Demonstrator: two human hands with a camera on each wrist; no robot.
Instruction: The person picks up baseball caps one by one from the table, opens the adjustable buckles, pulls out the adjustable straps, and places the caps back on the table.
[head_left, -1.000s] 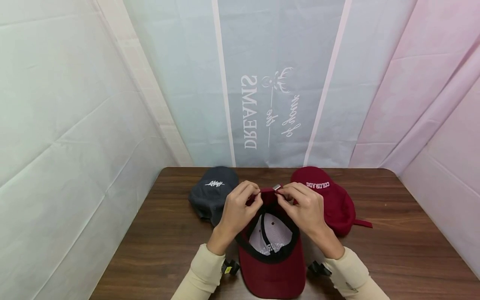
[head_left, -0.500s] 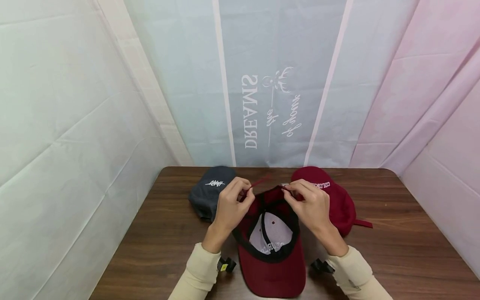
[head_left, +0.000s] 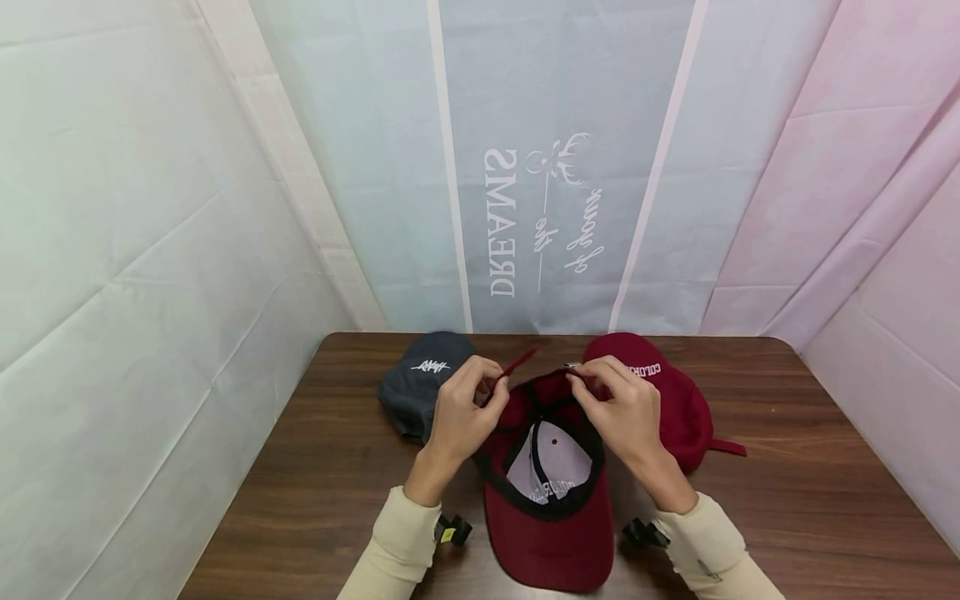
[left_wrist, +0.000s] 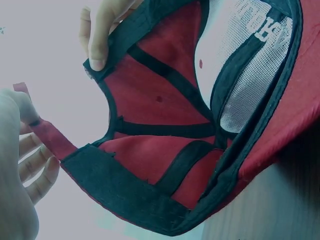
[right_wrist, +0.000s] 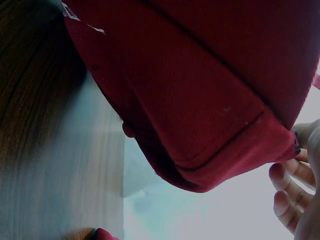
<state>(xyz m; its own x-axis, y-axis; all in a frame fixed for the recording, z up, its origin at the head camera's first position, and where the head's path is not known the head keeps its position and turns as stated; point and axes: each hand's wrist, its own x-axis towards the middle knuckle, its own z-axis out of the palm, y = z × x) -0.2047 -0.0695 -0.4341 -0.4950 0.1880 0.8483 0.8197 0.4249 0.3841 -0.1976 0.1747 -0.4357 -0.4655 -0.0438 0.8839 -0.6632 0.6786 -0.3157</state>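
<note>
My left hand (head_left: 463,408) pinches the red strap (head_left: 519,363) and my right hand (head_left: 622,410) grips the opposite rear edge, near the metal buckle (head_left: 572,365). The strap has just come out of it, so the maroon baseball cap's (head_left: 551,550) back closure stands undone. The cap sits between my hands, brim toward me. A second ago strap and buckle met; now a gap parts them.
</note>
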